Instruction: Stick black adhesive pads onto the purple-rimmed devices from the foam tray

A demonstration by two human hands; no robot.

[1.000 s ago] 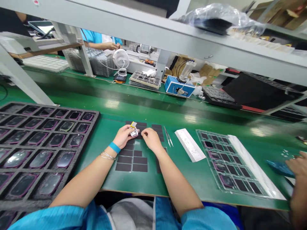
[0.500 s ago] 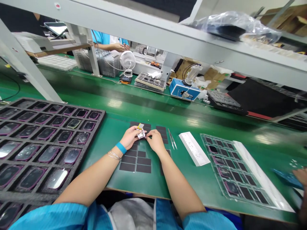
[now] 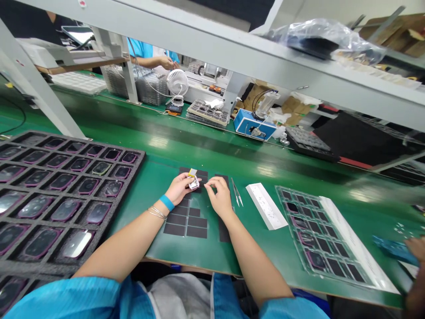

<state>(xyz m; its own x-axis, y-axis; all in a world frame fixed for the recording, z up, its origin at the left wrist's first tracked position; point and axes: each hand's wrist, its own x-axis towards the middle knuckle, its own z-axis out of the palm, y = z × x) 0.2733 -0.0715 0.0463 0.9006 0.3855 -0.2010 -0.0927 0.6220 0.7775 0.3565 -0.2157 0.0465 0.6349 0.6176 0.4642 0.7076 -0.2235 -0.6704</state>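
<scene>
My left hand (image 3: 178, 188) is closed around a small smartwatch case (image 3: 194, 183), its open inside facing up. A yellow-edged silvery piece (image 3: 192, 172) sticks up from the case's far side. Just to the right, apart from the case, my right hand (image 3: 219, 195) has thumb and forefinger pinched together; what they hold, if anything, is too small to make out. Beneath both hands lie dark rectangular pads (image 3: 197, 227) on the green mat. A pair of tweezers (image 3: 237, 192) rests to the right of my right hand.
On the left stands a foam tray (image 3: 114, 208) of purple-framed watch parts. To the right are a white box (image 3: 266, 207) with tiny pieces and a clear plastic tray (image 3: 300, 248) of dark rectangles. A co-worker's hand (image 3: 416, 248) shows at the right edge; a fan (image 3: 177, 83) stands behind.
My right hand has drawn back to the right from the watch case, its fingers pinched. My left hand still holds the case, shifted slightly left and up. The whole view has shifted a little.
</scene>
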